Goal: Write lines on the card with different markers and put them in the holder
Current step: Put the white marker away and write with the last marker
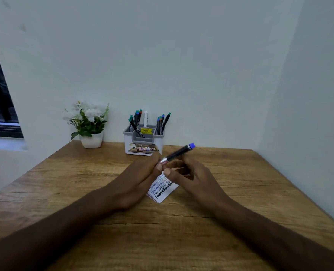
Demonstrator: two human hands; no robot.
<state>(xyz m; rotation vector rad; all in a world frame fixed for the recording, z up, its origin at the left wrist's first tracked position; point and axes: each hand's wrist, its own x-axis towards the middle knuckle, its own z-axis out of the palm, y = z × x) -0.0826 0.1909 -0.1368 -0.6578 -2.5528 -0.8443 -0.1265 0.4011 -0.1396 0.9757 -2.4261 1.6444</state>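
Both hands, left (137,180) and right (189,178), pinch black blue-ended marker (179,153) above white handwritten card (163,190); tip apparently hidden.

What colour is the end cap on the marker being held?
Blue, on the black-barrelled marker; clearest in the head view.

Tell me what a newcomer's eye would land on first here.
First, the two hands meeting at the middle of the wooden table: the left hand and right hand both pinch a blue-ended marker just above a card covered in handwritten lines. Behind them, against the wall, stand a holder full of markers and, to its left, a white potted plant.
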